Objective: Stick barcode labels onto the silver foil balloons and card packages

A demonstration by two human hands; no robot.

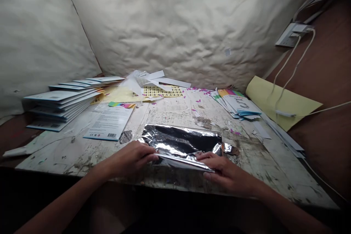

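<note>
A shiny silver foil sheet or bag lies at the near middle of the worktable, its front edge folded into a narrow strip. My left hand pinches the left end of that fold between thumb and fingers. At the right end, my right hand grips the same edge, thumb below and fingers on top. Whether the foil is a flat sheet or a bag with something inside, I cannot tell. Left of it lies a printed white card packet with a barcode and a multicoloured top.
Stacked white packets stand at the left. Sticker sheets and paper strips lie at the back. Balloon-printed packets sit at the right, beside a yellow sheet. White cables hang from a wall socket.
</note>
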